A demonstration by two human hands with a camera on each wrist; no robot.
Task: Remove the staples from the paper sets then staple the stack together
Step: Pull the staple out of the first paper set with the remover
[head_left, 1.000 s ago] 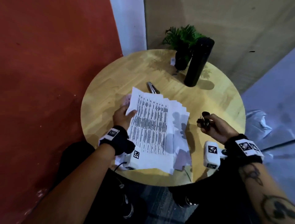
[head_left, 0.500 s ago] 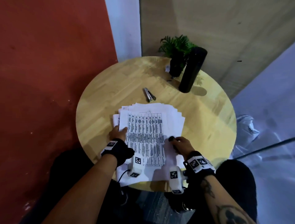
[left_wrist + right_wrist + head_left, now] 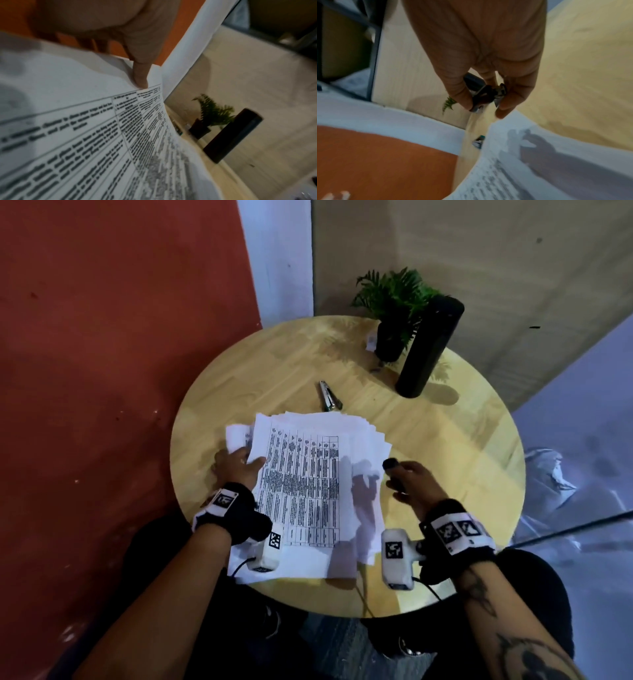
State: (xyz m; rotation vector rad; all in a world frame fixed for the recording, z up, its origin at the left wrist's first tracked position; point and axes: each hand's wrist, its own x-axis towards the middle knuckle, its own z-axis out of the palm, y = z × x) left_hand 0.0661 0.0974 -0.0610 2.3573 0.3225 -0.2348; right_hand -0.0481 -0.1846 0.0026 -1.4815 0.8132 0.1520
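tabletop (image 3: 462, 460): round, light wood, set against a red wall at its left edge and a beige wall at its far edge.
paper stack (image 3: 308, 491): largest item, loose fanned sheets lying at the near edge, left of centre; near ends overhang the near edge. Top sheet carries a printed table, its left side lifted and curled.
black cylinder (image 3: 428, 347): upright near the far edge, right of centre, well apart from the paper stack.
potted plant (image 3: 394, 313): small dark pot, green fronds, just beside the black cylinder on its left, at the far edge.
left hand (image 3: 236, 470): at the left edge of the paper stack, thumb on top of the top sheet, fingers underneath; gripping the sheet edge. The left wrist view shows the thumb tip (image 3: 139, 77) pressed on the top sheet's margin.
right hand (image 3: 411, 481): just right of the paper stack, above the tabletop, apart from the sheets; clenched around the staple remover (image 3: 485, 94).
stapler (image 3: 329, 396): small, metal, lying flat near the tabletop centre, just beyond the far edge of the paper stack, untouched.
staple remover: black and metal, pinched between thumb and fingers of the right hand, its metal claws pointing toward the paper stack.
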